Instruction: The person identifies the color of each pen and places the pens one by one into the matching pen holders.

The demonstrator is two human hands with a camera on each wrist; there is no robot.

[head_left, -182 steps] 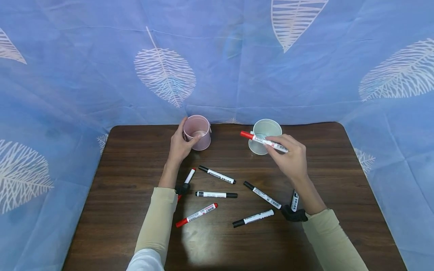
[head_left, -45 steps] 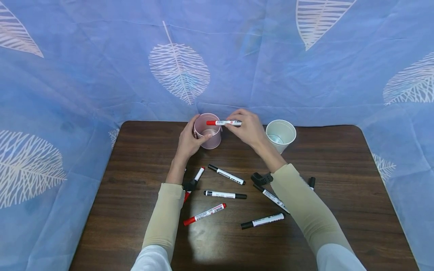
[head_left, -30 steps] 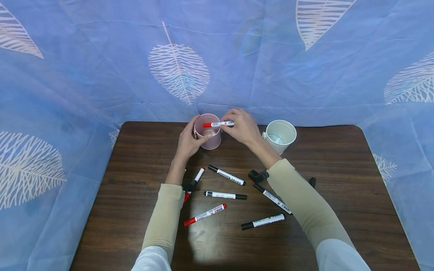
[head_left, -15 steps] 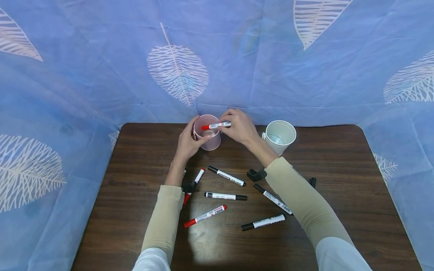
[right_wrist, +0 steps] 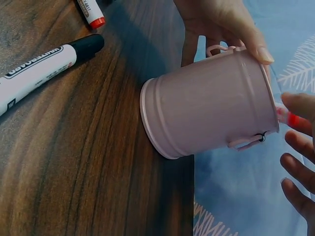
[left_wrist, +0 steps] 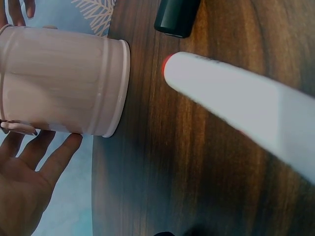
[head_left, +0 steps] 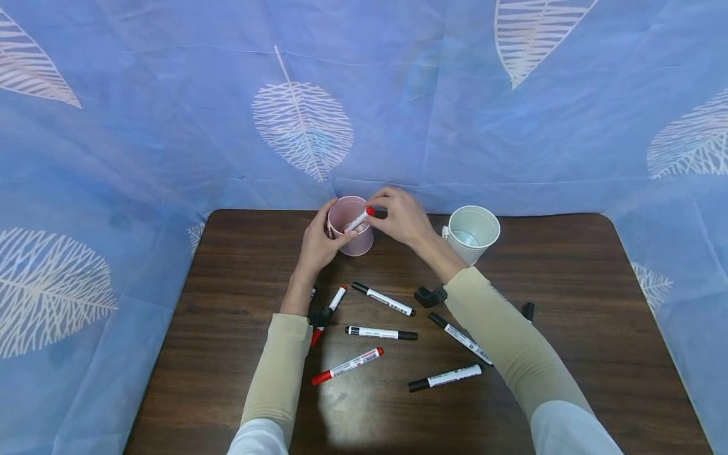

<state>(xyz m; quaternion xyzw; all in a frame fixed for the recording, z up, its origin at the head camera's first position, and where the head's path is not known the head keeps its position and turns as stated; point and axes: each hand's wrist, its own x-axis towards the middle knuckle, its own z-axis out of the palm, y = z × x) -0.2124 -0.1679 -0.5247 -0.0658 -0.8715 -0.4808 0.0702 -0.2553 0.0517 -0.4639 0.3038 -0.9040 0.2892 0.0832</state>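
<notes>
A red-capped marker (head_left: 358, 219) now stands tilted inside the pink bucket (head_left: 351, 225), its red cap poking above the rim, where half a second ago it lay level across the bucket's mouth in the right hand's (head_left: 400, 217) fingertips. The barrel has swung from horizontal to steeply slanted, white end down in the bucket. The right hand stays just beside the cap; from the head view its fingers are curled near the marker's top, and the right wrist view shows the red cap against a fingertip (right_wrist: 301, 117), so its grip looks still pinched on the marker, though only lightly. The left hand (head_left: 320, 239) keeps its grip wrapped around the pink bucket's near side, steadying it at the far edge of the bench (head_left: 569, 354).

By the look of it, this marker is all but stowed, with only the release left. The white bucket (head_left: 473, 232) stands apart to the right. Loose on the bench remain another red marker (head_left: 347, 366), a second red one partly hidden by the left wrist (head_left: 328, 306), and several black-capped markers (head_left: 382, 332).
</notes>
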